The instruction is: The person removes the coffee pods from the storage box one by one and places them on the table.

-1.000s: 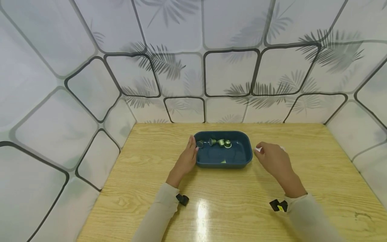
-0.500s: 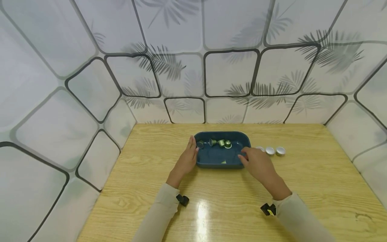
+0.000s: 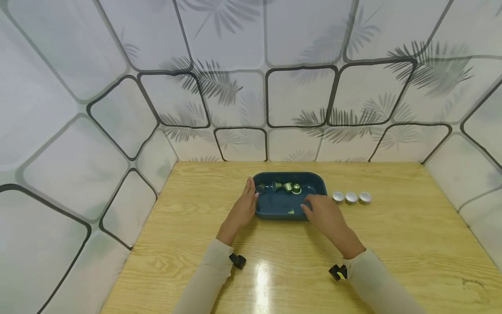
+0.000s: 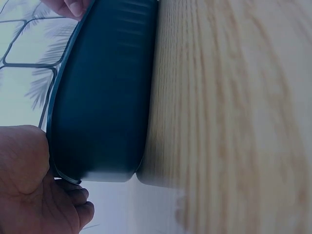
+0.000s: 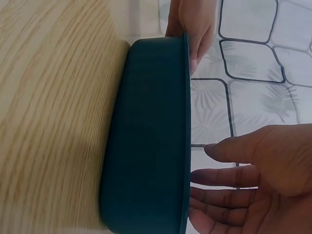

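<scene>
A dark blue tray [image 3: 274, 205] stands on the wooden table. Several green coffee capsules [image 3: 288, 187] lie along its back left side. My left hand [image 3: 242, 209] holds the tray's left end, fingers along the outside and thumb at the rim; the right wrist view shows this left hand [image 5: 192, 24] on both sides of the wall. My right hand [image 3: 325, 216] reaches over the tray's front right rim, thumb and index finger apart above its inside. In the right wrist view nothing shows between this hand's thumb and fingers [image 5: 229, 178]; the other fingertips meet the rim.
Three coffee capsules with silver lids [image 3: 351, 198] stand in a row on the table, right of the tray. A small pale green triangle [image 3: 291, 211] shows inside the tray's front. Patterned cloth walls [image 3: 298, 96] enclose the table [image 3: 196, 183] behind and at both sides.
My right hand has moved left from the capsules beside the tray to over the tray's right part, leaving the three silver lids in view. My left hand stays at the tray's left end.
</scene>
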{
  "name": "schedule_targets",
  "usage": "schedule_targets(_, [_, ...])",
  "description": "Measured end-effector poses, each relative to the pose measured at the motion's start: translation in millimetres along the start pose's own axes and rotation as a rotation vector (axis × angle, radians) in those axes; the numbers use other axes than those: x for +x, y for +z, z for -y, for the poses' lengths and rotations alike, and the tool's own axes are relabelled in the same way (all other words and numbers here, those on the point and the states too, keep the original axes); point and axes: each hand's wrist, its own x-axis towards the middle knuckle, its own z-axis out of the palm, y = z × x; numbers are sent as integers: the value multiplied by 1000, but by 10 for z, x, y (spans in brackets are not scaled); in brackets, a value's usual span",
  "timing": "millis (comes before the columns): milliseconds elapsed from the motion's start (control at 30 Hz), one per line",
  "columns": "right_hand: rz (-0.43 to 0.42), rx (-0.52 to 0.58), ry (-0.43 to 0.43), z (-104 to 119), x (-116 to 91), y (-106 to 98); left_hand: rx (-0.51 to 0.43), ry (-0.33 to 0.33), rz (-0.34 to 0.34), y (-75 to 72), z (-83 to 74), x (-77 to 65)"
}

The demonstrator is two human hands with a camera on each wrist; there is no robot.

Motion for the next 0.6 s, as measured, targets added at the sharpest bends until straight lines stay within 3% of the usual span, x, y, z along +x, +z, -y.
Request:
schedule_targets(133, [29,19,6,30,53,7,-2,-4,-1,9,-1,-1])
schedule_targets(367, [156,30,40,20,167,32,-7,-18,7,-5,-8,7])
schedule_targets(600, [249,87,51,-31,262,95,-2,13,-7,-4,-18,-4])
